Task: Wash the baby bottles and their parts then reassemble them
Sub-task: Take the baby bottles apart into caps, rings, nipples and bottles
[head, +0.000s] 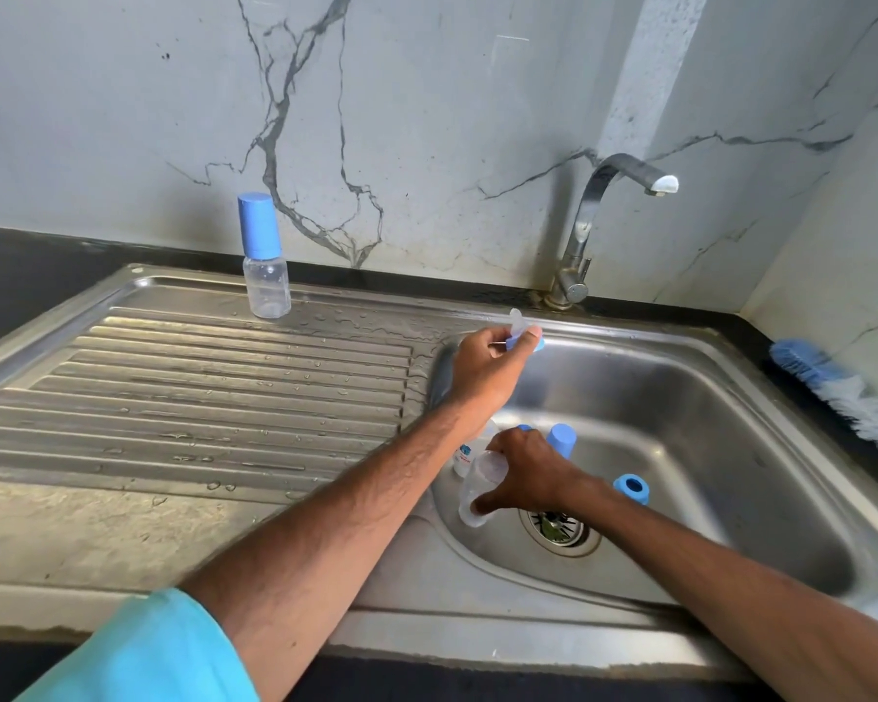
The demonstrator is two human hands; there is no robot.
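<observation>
left grip [482,367] pinches a nipple with blue ring [516,319] above the back rim of the sink [680,397]; right grip [523,473] clamps a clear bottle body [470,499] inside the sink. a capped bottle [264,266] stands on the sink's back ledge.

The bottle [266,288] is clear, its cap [258,222] blue. The wall [427,119] is grey with dark veins. The sink [680,397] is silver, its drainboard [199,387] ribbed. The brush [827,382] is blue and white.
</observation>
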